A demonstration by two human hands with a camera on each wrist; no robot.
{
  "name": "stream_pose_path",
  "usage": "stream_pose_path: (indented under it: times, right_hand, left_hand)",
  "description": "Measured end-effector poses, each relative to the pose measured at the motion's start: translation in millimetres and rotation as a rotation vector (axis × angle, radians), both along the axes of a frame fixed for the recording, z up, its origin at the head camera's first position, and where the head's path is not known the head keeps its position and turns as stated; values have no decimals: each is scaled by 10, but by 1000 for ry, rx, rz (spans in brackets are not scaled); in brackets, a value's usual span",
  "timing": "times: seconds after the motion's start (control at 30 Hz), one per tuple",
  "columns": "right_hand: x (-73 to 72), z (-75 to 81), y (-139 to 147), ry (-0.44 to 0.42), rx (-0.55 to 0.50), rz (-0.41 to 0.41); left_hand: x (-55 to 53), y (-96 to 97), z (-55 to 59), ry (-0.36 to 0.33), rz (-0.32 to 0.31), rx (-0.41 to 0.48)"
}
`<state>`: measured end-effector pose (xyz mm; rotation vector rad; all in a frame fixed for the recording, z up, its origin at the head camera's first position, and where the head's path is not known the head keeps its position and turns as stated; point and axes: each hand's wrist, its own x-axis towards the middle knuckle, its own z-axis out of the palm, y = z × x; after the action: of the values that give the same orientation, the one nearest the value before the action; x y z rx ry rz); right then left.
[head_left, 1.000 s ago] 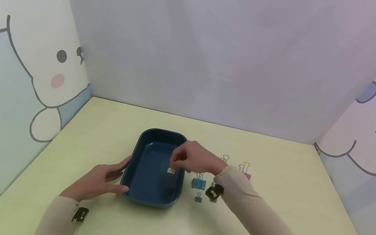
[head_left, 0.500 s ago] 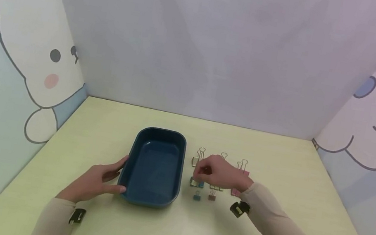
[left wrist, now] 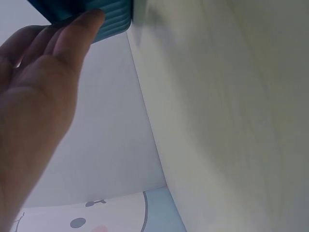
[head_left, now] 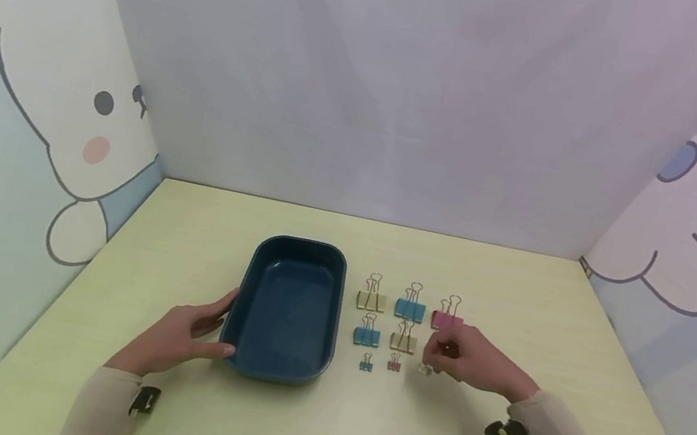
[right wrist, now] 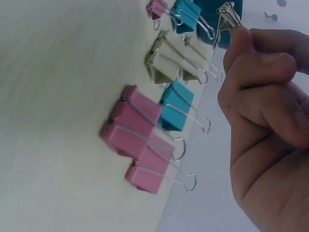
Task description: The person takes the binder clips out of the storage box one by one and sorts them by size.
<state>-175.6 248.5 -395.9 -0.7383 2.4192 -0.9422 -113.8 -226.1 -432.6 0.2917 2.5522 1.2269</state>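
Low over the right end of the front row, my right hand (head_left: 471,357) pinches a small cream binder clip (head_left: 425,369) between thumb and fingertips. The right wrist view shows this small binder clip (right wrist: 228,18) at the fingertips, its wire handles toward the hand. My left hand (head_left: 183,332) rests against the left side of a dark blue tray (head_left: 272,375), thumb at the near left corner and fingers spread along the side. In the left wrist view the thumb lies straight on the tray's ribbed wall (left wrist: 115,21).
Right of the tray, binder clips stand in rows: large cream (head_left: 372,301), blue (head_left: 410,310) and pink (head_left: 446,319) behind, medium blue (head_left: 366,336) and cream (head_left: 403,343) in the middle, small blue (head_left: 366,366) and pink (head_left: 394,365) in front. A medium pink clip (right wrist: 150,166) shows at right wrist.
My right hand has moved right with the small cream binder clip, from over the tray across the middle clips to the front row's right end. The left hand stays at the tray.
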Motion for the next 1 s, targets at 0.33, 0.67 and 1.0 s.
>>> stream_pose_path:
  times: [0.33,0.67,1.0]
  right_hand:
    - [123,-231,230,-12,52,-90]
    - [95,-295,284,40,83,-110]
    - [94,-322,287,25,48,-119]
  left_hand:
    - [6,-7,1,-13,4,-5]
    - [12,1,24,-7,9,-11]
    - [-1,12,19,-11,13,-8]
